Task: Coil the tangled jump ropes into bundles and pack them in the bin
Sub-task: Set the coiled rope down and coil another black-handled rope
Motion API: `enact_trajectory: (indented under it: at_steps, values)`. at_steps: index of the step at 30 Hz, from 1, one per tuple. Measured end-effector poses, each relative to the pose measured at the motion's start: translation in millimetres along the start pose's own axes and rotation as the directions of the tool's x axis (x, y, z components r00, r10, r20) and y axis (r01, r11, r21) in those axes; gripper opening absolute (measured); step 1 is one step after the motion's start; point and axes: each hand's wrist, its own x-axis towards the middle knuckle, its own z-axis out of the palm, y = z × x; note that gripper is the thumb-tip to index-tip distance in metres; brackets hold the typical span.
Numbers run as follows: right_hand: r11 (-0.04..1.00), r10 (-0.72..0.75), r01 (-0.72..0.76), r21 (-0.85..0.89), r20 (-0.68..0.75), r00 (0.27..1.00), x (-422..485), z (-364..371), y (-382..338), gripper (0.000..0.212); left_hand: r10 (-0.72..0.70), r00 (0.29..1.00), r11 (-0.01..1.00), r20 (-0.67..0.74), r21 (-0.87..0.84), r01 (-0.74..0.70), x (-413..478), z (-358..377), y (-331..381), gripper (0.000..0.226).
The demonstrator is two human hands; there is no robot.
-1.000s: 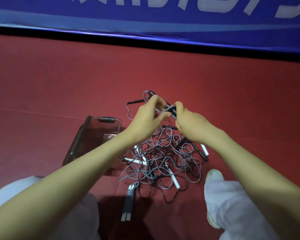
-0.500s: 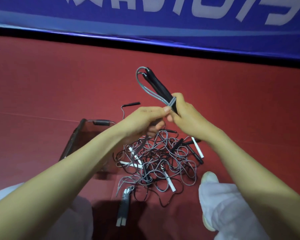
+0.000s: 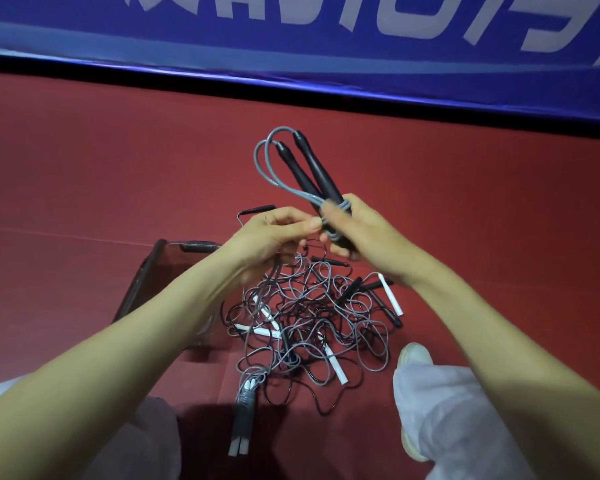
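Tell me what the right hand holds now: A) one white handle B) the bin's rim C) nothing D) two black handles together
D: the right hand grips two black handles side by side above the tangled pile, while the left hand pinches their grey cord.

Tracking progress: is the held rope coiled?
Partly: grey cord wraps its black handles; the rest hangs from the left hand into the tangle.

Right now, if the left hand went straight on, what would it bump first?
Likely the black handles in the right hand; the left hand, pinching the grey rope, nearly touches them.
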Motion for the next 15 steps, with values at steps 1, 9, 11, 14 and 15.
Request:
enact_trajectory:
  at_steps: [1, 9, 11, 14, 15]
  values:
    - [0.996, 0.018, -0.014, 0.086, -0.047, 0.999, 0.9, 3.3, -2.0, 0.029, 0.002, 1.000, 1.000, -0.003, -0.010, -0.002, -0.9, 1.6, 0.8, 0.013]
    - [0.964, 0.058, -0.008, 0.265, -0.181, 0.982, 5.4, 3.8, -3.1, 0.029, 0.003, 0.987, 0.993, 0.158, 0.114, -0.021, -0.6, -5.5, -5.5, 0.025]
    - [0.945, 0.045, 0.007, 0.327, -0.151, 0.988, 2.8, -3.7, -6.5, 0.029, -0.018, 0.976, 0.988, 0.217, 0.155, -0.016, -1.8, -13.8, -10.7, 0.024]
    - [0.951, 0.056, -0.064, 0.302, 0.035, 0.998, -6.5, -10.8, -9.1, 0.036, -0.037, 0.978, 0.970, 0.207, 0.241, -0.015, -0.3, -27.0, -15.0, 0.026]
    - [0.964, 0.071, -0.106, 0.244, 0.149, 0.986, -10.4, -9.4, -7.4, 0.035, -0.044, 0.981, 0.953, 0.187, 0.303, -0.015, 0.3, -33.5, -13.3, 0.030]
